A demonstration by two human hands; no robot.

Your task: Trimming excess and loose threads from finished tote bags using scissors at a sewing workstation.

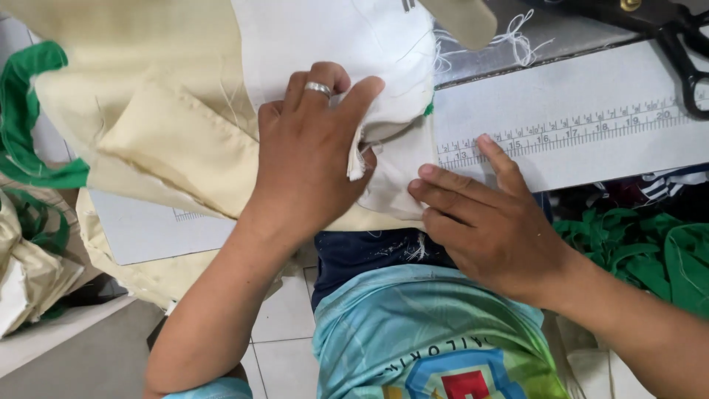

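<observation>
1. A pale grey worktable [591,81] with a printed ruler strip [569,133] along its front edge filled the upper right, and light floor tiles [284,325] showed below it.
2. On that table lay a white woven cloth piece [332,37], overlapping a bigger cream-yellow fabric bundle [162,125] that spilled off to the left.
3. There was the left hand [310,155], a silver ring [318,89] on one finger, pressed down on the white cloth with fingers curled, pinching a folded edge of it between thumb and palm.
4. The right hand [487,222] lay flat and unclenched, gripping nothing, its fingertips [425,174] touching the white cloth's lower edge just beside the ruler strip.
5. Loose white threads [517,37] trailed on the table above the ruler.
6. Black-handled scissors [679,37] sat at the far right corner, well apart from both hands.
7. Green fabric heaped up at the right [650,244], and a green trim band [22,111] ran along the left.
8. The person's light blue shirt [413,332] filled the bottom centre.
</observation>
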